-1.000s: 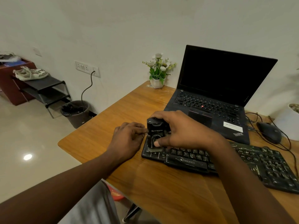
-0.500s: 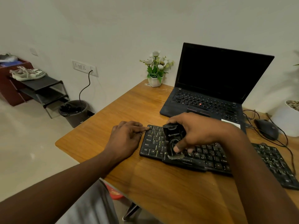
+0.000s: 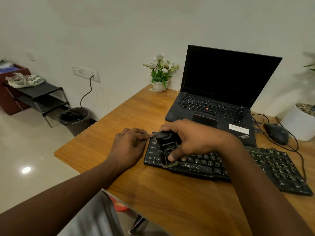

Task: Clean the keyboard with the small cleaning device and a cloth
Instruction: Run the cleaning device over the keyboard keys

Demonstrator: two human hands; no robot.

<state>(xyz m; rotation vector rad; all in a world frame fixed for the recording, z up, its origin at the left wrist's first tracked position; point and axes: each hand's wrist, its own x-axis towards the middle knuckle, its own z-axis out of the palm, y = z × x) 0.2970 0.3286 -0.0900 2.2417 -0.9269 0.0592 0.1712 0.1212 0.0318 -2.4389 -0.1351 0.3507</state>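
The small cleaning device [image 3: 166,145] stands on the left end of the keyboard [image 3: 272,165]. Its lower brush edge is set down at the near row of keys, which lets the bristles reach between the keycaps. The right hand [image 3: 196,140] grasps the device from above, with the fingers wrapped over its top and the thumb on its front face. This grip appears to supply downward pressure and steering together. The left hand [image 3: 129,147] holds nothing. It rests on the worktop [image 3: 170,201] just beside the keyboard's left end with the fingers loosely bent. The index finger is stretched out to touch the far left corner, probably to stop the keyboard sliding under the stroke. The right part of the keyboard shows pale specks, so most of the cleaning is judged to remain. No cloth is in view. An open laptop [image 3: 221,99] with a dark screen stands behind the keyboard, and a mouse [image 3: 277,133] lies to its right, apart from the working area.
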